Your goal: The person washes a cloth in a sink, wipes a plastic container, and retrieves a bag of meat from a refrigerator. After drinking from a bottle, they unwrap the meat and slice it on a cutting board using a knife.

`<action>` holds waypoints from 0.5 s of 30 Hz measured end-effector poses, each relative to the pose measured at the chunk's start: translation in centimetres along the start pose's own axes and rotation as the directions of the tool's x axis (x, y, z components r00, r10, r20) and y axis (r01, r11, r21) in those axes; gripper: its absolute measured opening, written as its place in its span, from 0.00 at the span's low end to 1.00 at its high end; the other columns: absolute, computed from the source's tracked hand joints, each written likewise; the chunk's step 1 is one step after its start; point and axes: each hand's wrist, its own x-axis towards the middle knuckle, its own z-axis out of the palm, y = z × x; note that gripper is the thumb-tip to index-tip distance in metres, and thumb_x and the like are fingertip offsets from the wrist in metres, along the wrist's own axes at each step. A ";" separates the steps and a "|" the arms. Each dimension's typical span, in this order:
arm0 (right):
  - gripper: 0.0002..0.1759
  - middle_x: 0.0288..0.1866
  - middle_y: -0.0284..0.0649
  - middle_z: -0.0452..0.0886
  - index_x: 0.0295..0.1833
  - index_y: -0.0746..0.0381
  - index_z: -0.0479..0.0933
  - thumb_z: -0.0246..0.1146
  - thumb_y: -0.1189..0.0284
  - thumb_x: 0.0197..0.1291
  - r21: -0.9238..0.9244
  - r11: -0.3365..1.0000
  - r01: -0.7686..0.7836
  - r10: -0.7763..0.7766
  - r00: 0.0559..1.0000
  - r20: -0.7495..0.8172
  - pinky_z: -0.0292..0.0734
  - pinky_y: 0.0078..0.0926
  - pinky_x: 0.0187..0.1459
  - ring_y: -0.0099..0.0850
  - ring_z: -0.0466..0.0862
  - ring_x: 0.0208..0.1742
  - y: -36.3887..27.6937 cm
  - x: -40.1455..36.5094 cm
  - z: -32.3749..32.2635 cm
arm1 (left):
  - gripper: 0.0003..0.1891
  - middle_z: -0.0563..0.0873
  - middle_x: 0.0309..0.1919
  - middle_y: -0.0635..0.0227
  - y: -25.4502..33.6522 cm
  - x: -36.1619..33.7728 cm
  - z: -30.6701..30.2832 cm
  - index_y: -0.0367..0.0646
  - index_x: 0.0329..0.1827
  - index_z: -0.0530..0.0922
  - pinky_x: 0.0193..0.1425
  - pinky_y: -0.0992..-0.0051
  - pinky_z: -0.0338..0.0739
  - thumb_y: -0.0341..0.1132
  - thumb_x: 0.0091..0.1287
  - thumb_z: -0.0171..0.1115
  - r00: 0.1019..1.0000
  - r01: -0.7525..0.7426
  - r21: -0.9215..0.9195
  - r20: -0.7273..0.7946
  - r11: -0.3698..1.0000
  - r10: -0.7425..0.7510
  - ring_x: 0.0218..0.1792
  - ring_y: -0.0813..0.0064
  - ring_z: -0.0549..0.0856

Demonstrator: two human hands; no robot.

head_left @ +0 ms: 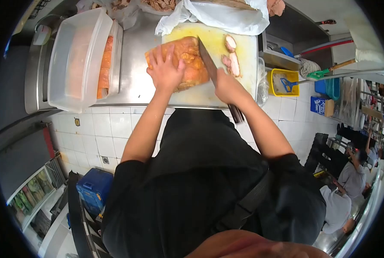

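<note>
A large slab of orange-brown roasted meat [191, 56] lies on the yellow-stained white cutting board [248, 92]. My left hand [165, 72] rests on the slab's left part with its fingers spread. In my right hand [228, 88], the fingers are wrapped round a large knife [207, 60], whose blade stands along the slab's right edge. Part of the knife's handle shows below that hand. To the right of the blade lie some pale-centred cut pieces [233, 64] and a smaller end piece [230, 42].
At the left, a clear plastic tub [73, 64] leans over a tray with more orange meat [106, 69]. White plastic [239, 19] covers things behind the board. A yellow mop bucket [283, 88] stands on the floor at right. Several people are at far right.
</note>
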 end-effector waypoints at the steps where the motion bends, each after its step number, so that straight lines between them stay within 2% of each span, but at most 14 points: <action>1: 0.15 0.40 0.72 0.80 0.51 0.76 0.64 0.48 0.80 0.59 0.000 1.000 -0.026 0.026 1.000 0.015 0.76 0.52 0.50 0.62 0.82 0.46 -0.4 -0.8 -0.2 | 0.32 0.61 0.75 0.60 0.0 0.2 0.1 0.62 0.72 0.68 0.63 0.37 0.60 0.54 0.62 0.58 1.000 0.002 0.001 -0.013 1.000 -0.002 0.75 0.48 0.56; 3: 0.15 0.40 0.71 0.80 0.51 0.75 0.65 0.48 0.80 0.59 0.006 0.997 -0.073 0.072 0.996 0.042 0.76 0.52 0.50 0.62 0.82 0.46 -0.6 -0.8 0.8 | 0.32 0.61 0.74 0.59 -0.2 -0.1 0.3 0.63 0.72 0.68 0.63 0.37 0.60 0.54 0.62 0.58 1.000 -0.002 -0.001 -0.002 1.000 0.002 0.75 0.48 0.56; 5: 0.15 0.41 0.71 0.80 0.52 0.75 0.64 0.48 0.79 0.60 -0.024 0.999 -0.037 0.036 0.998 -0.044 0.76 0.52 0.50 0.61 0.83 0.46 -0.5 1.8 2.2 | 0.32 0.61 0.74 0.58 -0.1 0.0 0.7 0.63 0.72 0.69 0.61 0.36 0.61 0.54 0.61 0.58 0.999 0.007 0.026 -0.043 1.000 -0.006 0.74 0.46 0.57; 7: 0.16 0.42 0.70 0.80 0.52 0.75 0.64 0.48 0.78 0.60 -0.022 0.999 -0.035 0.034 0.999 -0.032 0.75 0.53 0.52 0.61 0.82 0.47 -0.3 1.4 1.9 | 0.32 0.61 0.74 0.57 -0.2 -0.4 0.9 0.64 0.71 0.69 0.61 0.36 0.61 0.54 0.61 0.58 0.999 -0.012 0.016 -0.047 1.000 0.012 0.74 0.45 0.57; 10: 0.16 0.41 0.69 0.80 0.52 0.75 0.63 0.49 0.78 0.60 -0.032 0.994 -0.108 0.110 0.991 0.069 0.76 0.54 0.50 0.62 0.82 0.46 -0.5 0.6 1.5 | 0.32 0.61 0.74 0.57 -0.2 0.1 0.6 0.64 0.71 0.70 0.60 0.35 0.61 0.54 0.61 0.58 0.997 -0.032 0.000 -0.074 0.999 0.032 0.74 0.45 0.57; 12: 0.16 0.40 0.69 0.80 0.52 0.74 0.63 0.50 0.78 0.59 0.023 0.997 -0.078 0.080 0.994 -0.069 0.76 0.54 0.50 0.63 0.82 0.45 0.9 1.2 5.5 | 0.32 0.61 0.74 0.57 -0.3 -0.6 0.6 0.64 0.71 0.70 0.60 0.35 0.61 0.53 0.61 0.58 0.998 -0.042 -0.009 -0.051 0.999 0.042 0.74 0.45 0.57; 15: 0.18 0.40 0.69 0.80 0.54 0.74 0.62 0.50 0.79 0.58 0.078 0.993 -0.087 0.094 0.992 -0.086 0.76 0.54 0.50 0.62 0.82 0.46 1.5 2.9 5.8 | 0.32 0.60 0.74 0.58 -0.3 0.7 0.6 0.64 0.71 0.70 0.60 0.35 0.61 0.53 0.61 0.58 0.997 -0.051 0.005 -0.058 0.999 0.051 0.74 0.45 0.56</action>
